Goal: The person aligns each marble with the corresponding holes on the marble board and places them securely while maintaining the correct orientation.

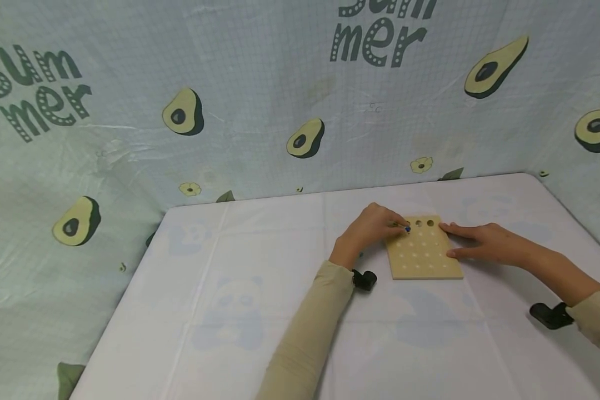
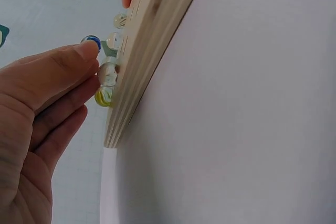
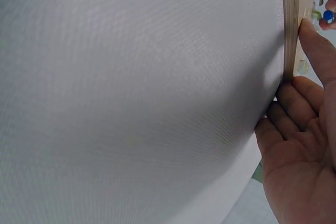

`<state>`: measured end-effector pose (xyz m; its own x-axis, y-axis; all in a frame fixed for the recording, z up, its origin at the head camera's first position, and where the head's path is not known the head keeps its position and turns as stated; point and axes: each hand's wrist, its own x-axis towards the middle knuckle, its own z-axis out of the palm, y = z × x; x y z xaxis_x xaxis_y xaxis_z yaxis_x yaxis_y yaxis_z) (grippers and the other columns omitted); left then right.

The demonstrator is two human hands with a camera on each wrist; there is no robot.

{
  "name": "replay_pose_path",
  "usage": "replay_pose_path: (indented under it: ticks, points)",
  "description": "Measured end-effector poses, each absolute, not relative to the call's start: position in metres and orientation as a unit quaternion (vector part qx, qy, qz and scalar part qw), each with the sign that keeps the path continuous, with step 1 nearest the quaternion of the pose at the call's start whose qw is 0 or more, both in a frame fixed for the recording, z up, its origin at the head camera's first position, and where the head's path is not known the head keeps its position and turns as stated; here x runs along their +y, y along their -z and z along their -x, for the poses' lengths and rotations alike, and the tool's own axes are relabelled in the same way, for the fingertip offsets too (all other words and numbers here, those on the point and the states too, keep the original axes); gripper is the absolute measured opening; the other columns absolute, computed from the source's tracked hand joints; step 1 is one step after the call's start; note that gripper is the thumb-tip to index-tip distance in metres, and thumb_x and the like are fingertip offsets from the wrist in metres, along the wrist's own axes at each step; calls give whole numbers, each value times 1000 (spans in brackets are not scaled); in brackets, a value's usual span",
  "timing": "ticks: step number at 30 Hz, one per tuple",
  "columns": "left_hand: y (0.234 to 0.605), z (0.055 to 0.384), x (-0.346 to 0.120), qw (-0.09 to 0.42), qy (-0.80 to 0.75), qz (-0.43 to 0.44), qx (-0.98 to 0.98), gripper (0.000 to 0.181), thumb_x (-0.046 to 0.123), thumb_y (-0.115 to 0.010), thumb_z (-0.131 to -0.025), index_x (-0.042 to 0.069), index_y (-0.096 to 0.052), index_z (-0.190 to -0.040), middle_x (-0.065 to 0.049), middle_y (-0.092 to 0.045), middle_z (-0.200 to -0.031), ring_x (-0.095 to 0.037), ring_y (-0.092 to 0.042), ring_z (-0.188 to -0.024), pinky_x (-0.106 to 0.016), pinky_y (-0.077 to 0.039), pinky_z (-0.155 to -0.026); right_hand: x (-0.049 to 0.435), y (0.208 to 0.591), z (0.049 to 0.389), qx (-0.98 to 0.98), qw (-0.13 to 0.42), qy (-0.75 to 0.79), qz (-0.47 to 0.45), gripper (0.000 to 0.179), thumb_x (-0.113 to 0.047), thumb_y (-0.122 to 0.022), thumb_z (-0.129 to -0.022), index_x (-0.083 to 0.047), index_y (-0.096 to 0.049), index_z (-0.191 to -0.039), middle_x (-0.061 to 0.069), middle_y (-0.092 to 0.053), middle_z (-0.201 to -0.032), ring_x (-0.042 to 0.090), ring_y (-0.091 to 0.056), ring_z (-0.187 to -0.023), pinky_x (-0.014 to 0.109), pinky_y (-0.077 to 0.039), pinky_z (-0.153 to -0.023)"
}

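Note:
My left hand pinches a blue glass marble between thumb and fingertips, close over the far left part of a square wooden board. Rows of shallow hollows cover the board's face. In the left wrist view, a clear marble and a yellow-streaked marble sit on the board beside the left fingertips. My right hand rests with thumb and fingers spread along the board's right edge. The right wrist view shows its fingers at the board's layered side.
The board lies flat on a white cloth-covered table with faint panda prints. A hanging sheet with avocado prints stands behind the table's far edge. Black wrist cameras stick out from both sleeves.

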<state>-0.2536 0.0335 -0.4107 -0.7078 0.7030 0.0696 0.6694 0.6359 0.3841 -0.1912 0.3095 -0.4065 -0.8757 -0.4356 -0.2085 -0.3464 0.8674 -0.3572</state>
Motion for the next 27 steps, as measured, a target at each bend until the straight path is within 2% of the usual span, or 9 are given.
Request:
replay_pose_path:
  ticks: [4,10,17,27]
  points:
    - [410,254,38,39,-179,-389,903,24,31,-69,-98,18,-79,-116,6,-76,-114,-6,-69,-104,-11,-47,-88,310,407,192,955,138,158,211,82,-53,-68,-93,-3,-42,-153,31,-42,-149,56,-44,-132,66,-44,-97]
    - [409,252,43,46,-182,-377,907,22,29,-72,-96,17,-80,-113,7,-77,-111,-3,-68,-101,-9,-45,-85,311,408,193,955,140,157,208,83,-55,-68,-93,-4,-42,-153,31,-42,-150,56,-44,-132,66,-44,-97]
    - [407,248,47,53,-182,-371,909,20,26,-73,-96,15,-80,-111,7,-76,-106,3,-61,-88,-8,-44,-76,312,409,193,955,140,158,206,84,-55,-68,-93,-4,-42,-154,30,-42,-150,55,-44,-132,65,-45,-98]
    - [404,247,49,57,-173,-370,911,18,25,-74,-95,15,-80,-110,8,-76,-104,3,-59,-85,-8,-44,-75,313,408,192,954,140,162,209,82,-53,-68,-93,-5,-42,-154,30,-43,-150,54,-45,-132,65,-44,-98]
